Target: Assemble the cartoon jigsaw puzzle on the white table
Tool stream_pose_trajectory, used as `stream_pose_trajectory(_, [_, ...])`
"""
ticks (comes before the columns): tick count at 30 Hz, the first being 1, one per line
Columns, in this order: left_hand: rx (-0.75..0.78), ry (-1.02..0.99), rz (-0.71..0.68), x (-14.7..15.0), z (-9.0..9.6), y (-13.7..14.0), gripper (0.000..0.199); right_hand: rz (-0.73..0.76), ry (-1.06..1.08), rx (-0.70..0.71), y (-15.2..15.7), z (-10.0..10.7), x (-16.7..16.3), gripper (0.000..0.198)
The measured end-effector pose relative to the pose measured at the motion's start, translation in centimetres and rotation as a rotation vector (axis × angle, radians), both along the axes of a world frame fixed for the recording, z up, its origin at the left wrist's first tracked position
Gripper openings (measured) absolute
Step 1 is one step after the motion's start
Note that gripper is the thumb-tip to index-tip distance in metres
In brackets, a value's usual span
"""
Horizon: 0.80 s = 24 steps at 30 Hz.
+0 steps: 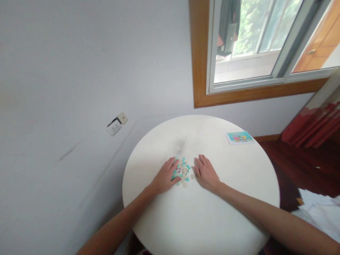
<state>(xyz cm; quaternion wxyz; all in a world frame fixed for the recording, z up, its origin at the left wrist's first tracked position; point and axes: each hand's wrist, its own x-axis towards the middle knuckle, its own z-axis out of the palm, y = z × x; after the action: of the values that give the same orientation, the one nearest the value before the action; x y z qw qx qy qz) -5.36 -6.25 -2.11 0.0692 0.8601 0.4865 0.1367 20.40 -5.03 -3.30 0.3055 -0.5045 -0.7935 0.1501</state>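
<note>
— What do you have?
— I see a round white table [212,219], with a small heap of teal and white jigsaw pieces [182,170] mid-table.
— Hands?
— The left hand [166,177] and right hand [205,173] lie flat with fingers spread, flanking the heap. The left overlaps it, so it's nearer.

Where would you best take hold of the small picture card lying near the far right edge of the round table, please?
The picture card lies flat on the round table, clear of both hands, so probably pinch its right short edge, sliding it over the nearby rim to get fingers beneath.
</note>
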Motion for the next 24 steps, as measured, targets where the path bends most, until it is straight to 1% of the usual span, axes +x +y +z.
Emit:
stream_pose_trajectory(3, [-0.011, -0.047, -0.082, 2.0, 0.2, -0.1, 0.081, 0.154, 0.101, -0.03, -0.6, 0.0, -2.7, 0.046])
stream_pose_trajectory(5, [-0.033, -0.112, -0.076, 2.5, 0.4, 0.1, 0.081, 0.232, 0.25, -0.07, -0.4, -0.3, -3.9, 0.045])
stream_pose_trajectory(6, [-0.042, -0.144, -0.052, 2.4, 0.4, 0.2, 0.08, 0.226, 0.331, -0.092, -0.1, -0.4, -4.0, 0.044])
stream_pose_trajectory(7, [-0.045, -0.171, -0.025, 2.2, 0.4, 0.2, 0.078, 0.187, 0.404, -0.109, 0.2, -0.5, -3.8, 0.043])
stream_pose_trajectory(9, [-0.032, -0.197, 0.008, 1.4, 0.4, 0.2, 0.07, 0.074, 0.481, -0.119, 1.0, -0.6, -2.6, 0.042])
stream_pose_trajectory(10, [-0.016, -0.201, 0.01, 1.1, 0.4, 0.2, 0.065, 0.041, 0.473, -0.111, 1.3, -0.5, -1.8, 0.042])
stream_pose_trajectory(11, [0.003, -0.202, 0.005, 0.9, 0.4, 0.2, 0.059, 0.046, 0.434, -0.097, 1.5, -0.3, -1.1, 0.041])
stream_pose_trajectory(12, [0.021, -0.203, -0.001, 0.8, 0.5, 0.2, 0.052, 0.087, 0.374, -0.075, 1.4, 0.0, -0.5, 0.041])
stream_pose_trajectory(13, [0.036, -0.208, -0.002, 0.8, 0.6, 0.2, 0.044, 0.165, 0.297, -0.049, 1.3, 0.4, -0.1, 0.04])
stream_pose_trajectory(16, [0.05, -0.245, 0.024, 1.4, 1.1, 0.9, 0.026, 0.469, 0.041, 0.029, 0.2, 1.7, 0.2, 0.04])
stream_pose_trajectory(17, [0.047, -0.26, 0.039, 1.6, 1.3, 1.2, 0.021, 0.517, -0.023, 0.042, -0.2, 2.0, 0.1, 0.042])
stream_pose_trajectory(18, [0.043, -0.274, 0.055, 1.7, 1.5, 1.5, 0.018, 0.533, -0.069, 0.05, -0.5, 2.1, -0.1, 0.043])
stream_pose_trajectory(20, [0.036, -0.302, 0.092, 1.4, 1.6, 2.1, 0.016, 0.487, -0.101, 0.06, -0.8, 2.2, -0.1, 0.044])
stream_pose_trajectory(24, [0.046, -0.36, 0.186, -0.1, 1.3, 2.4, 0.02, 0.359, -0.011, 0.067, -0.4, 1.8, 0.6, 0.029])
